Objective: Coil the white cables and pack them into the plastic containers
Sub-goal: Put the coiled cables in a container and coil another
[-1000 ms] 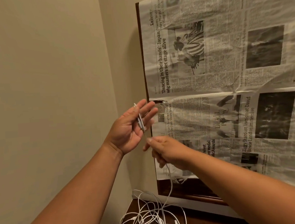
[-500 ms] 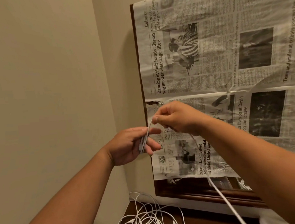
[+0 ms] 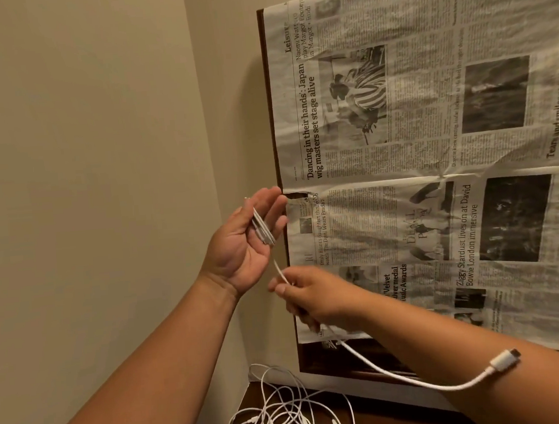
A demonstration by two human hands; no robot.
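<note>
A thin, smooth white cable [image 3: 263, 230] is folded into a few short, flat loops that lie across the straight, relaxed fingers of the left hand [image 3: 244, 244], whose palm is turned up and uncurled. From there the strand drops to the right hand [image 3: 315, 299] just below, where thumb and forefinger pinch it. It leaves under that hand and sweeps in a long slack curve beneath the right forearm, ending in a small rectangular plug [image 3: 504, 360]. Behind both hands, creased newspaper [image 3: 417, 154] covers a dark wooden frame [image 3: 268, 95] on the matte beige wall [image 3: 83, 160]. Low down, well apart from the hands, a loose tangle of white cables [image 3: 287, 418] lies on the dark wooden counter [image 3: 388, 420].
</note>
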